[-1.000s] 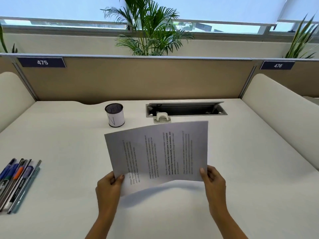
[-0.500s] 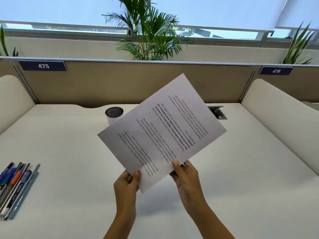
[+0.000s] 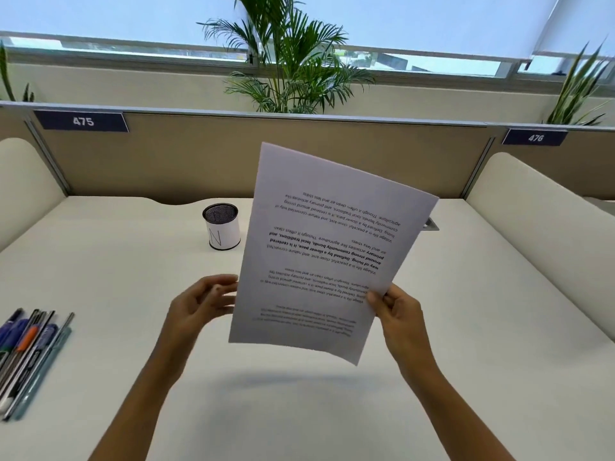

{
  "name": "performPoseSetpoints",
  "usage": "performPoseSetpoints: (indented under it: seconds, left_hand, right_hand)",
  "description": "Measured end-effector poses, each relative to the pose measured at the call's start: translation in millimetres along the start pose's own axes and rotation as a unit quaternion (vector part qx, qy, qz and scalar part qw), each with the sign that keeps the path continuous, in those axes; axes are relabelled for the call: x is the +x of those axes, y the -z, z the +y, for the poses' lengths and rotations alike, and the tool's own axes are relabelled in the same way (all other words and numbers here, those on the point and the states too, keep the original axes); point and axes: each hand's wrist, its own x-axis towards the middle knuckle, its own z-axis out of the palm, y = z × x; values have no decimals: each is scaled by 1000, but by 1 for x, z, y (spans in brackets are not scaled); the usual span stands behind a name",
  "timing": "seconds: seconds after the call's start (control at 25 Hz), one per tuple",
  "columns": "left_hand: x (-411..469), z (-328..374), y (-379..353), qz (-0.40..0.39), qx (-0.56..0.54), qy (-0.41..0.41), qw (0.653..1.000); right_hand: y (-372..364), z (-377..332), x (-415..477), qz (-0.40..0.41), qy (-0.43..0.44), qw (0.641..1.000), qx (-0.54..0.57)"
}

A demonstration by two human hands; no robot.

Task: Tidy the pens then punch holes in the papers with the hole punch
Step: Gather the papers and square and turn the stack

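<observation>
A printed sheet of paper [image 3: 329, 247] is held up above the white desk [image 3: 133, 294], its text upside down to me. My right hand [image 3: 396, 314] pinches its lower right edge. Just beside the sheet's left edge is my left hand [image 3: 199, 304], fingers spread and blurred, with nothing in it. Several pens [image 3: 30, 354] lie in a row at the desk's left edge. A mesh pen cup [image 3: 221, 231] with a white label stands empty behind my left hand. The paper hides the hole punch.
A corner of the recessed cable tray [image 3: 431, 224] shows past the paper's right edge. Tan partitions [image 3: 166, 161] close the back, padded cream dividers [image 3: 539, 234] flank both sides. Plants stand beyond by the window.
The sheet has turned clockwise from landscape to nearly upright. My left hand let go of it and opened beside it. My right hand slid to the lower right edge.
</observation>
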Motion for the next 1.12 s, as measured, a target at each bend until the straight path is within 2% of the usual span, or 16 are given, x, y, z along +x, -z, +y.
performPoseSetpoints:
  seconds: [0.04,0.12,0.24,0.36,0.44,0.64,0.88,1.0,1.12]
  left_hand:
    - [2,2,-8,-10,74,-11,997]
    - [4,7,-30,32,135,-36,990]
    - [4,7,-60,131,107,-78,983]
    - [5,5,-75,169,65,-118,976]
    - [3,-5,-80,184,59,-108,975]
    - [-10,-44,-87,196,177,-32,964]
    - [-10,-51,-87,228,133,-15,964]
    - [-15,-59,-86,195,140,15,971]
    - [-18,-64,-84,187,172,8,967]
  right_hand:
    - [0,0,0,-4,8,1000,-16]
    - [-4,0,-1,-4,25,999,-47]
    - [-12,-2,-1,27,45,997,-59]
    - [-13,-2,-1,69,68,995,-29]
    - [-15,9,-3,86,61,994,-8]
    - [-24,50,-17,85,-40,995,-37]
    - [-19,53,-12,94,-17,995,-16]
    - [-19,60,-15,80,-45,995,-33]
    - [-16,68,-15,75,-47,994,-65]
